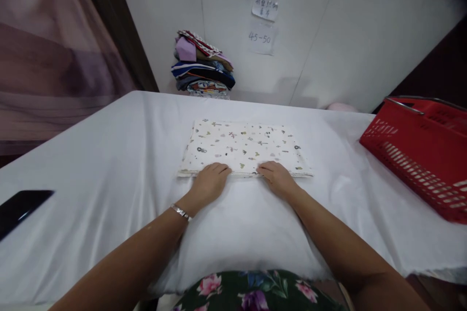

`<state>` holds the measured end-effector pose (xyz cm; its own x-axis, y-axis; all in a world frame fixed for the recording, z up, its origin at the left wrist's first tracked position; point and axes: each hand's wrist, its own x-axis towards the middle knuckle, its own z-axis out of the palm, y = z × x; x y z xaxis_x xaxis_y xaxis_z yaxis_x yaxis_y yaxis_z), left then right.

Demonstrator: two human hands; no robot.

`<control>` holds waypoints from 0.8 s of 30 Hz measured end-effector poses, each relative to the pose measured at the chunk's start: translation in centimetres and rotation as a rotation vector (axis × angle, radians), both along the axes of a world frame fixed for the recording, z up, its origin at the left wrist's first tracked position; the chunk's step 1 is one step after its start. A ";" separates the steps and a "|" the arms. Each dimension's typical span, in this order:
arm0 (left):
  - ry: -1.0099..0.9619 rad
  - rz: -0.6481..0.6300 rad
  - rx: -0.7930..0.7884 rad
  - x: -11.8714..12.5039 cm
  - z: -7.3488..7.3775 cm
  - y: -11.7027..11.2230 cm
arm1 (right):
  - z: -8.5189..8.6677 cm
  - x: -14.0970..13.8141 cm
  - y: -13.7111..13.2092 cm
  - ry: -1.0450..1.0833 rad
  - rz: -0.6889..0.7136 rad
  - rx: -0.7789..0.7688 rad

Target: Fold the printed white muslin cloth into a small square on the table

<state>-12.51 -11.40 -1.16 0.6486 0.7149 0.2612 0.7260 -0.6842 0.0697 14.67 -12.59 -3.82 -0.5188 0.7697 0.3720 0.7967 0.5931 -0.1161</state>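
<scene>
A folded white cloth (242,148) printed with small leaf and insect-like figures lies flat on the white-covered table, its layered near edge facing me. My left hand (211,179), with a silver bracelet at the wrist, has its fingers closed over the left part of that edge. Right of the middle, my right hand (278,179) holds the same edge, fingers bent and together. Both thumbs are mostly hidden. A short stretch of the cloth's edge shows between the two hands.
A red plastic basket (419,155) with a metal handle stands at the right. Against the wall rises a stack of folded fabrics (204,65). A black phone-like object (24,209) lies at the left edge. Two handwritten papers (264,7) hang on the wall.
</scene>
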 end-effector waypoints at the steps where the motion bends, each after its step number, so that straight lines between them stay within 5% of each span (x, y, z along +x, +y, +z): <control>1: -0.014 -0.011 0.001 -0.2 -0.1 -0.1 | 0.1 0.1 -0.1 0.006 0.014 0.001; 6: -0.019 0.002 -0.010 -1.0 -0.8 0.6 | 0.7 2.3 -1.3 0.014 -0.028 -0.003; 15: 0.001 -0.001 -0.020 -1.2 -1.4 1.7 | 2.6 12.9 -4.4 0.165 -0.474 -0.101; 20: -0.069 -0.015 -0.007 -1.2 -1.6 1.8 | 3.5 12.9 -3.8 0.572 -0.868 -0.494; 24: -0.082 -0.020 -0.002 -1.1 -1.3 1.7 | 3.8 12.1 -2.3 0.610 -0.934 -0.609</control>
